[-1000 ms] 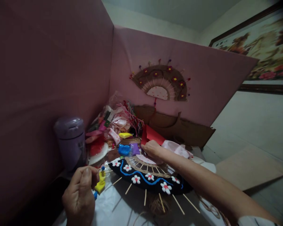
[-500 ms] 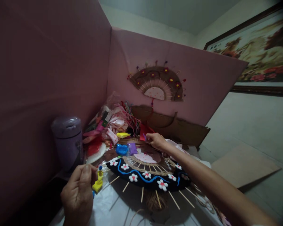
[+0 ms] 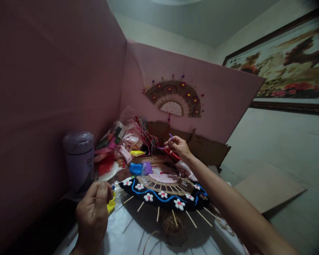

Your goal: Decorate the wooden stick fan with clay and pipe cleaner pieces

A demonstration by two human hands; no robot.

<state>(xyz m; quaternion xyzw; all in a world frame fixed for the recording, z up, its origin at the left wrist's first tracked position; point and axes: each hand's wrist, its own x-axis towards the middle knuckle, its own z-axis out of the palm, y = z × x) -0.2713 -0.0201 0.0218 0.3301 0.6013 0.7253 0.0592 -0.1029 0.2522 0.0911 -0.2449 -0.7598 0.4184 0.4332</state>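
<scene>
My left hand [image 3: 95, 207] is closed at the lower left, its fingertips hidden; a small blue piece [image 3: 113, 187] shows beside them, and yellow clay [image 3: 111, 204] lies partly behind the hand. Farther up, my right hand [image 3: 178, 146] pinches a thin purple strip [image 3: 171, 136]. Below that hand sits a black fan-shaped craft [image 3: 159, 199] with white flowers, blue wavy lines and wooden sticks pointing outward. Blue clay [image 3: 136, 169] and a purple packet [image 3: 147, 168] lie along its far side.
A purple lidded cup [image 3: 80, 163] stands at the left. Pink fabric [image 3: 131, 136] and coloured yarn are heaped at the back. A brown fan [image 3: 172, 99] hangs on the pink panel [image 3: 220, 95]. Twine [image 3: 172, 223] lies under the black fan.
My right hand has lifted a little, its fingers have loosened somewhat, and more of the purple strip shows. My left hand appears slightly farther right in the view, which has shifted.
</scene>
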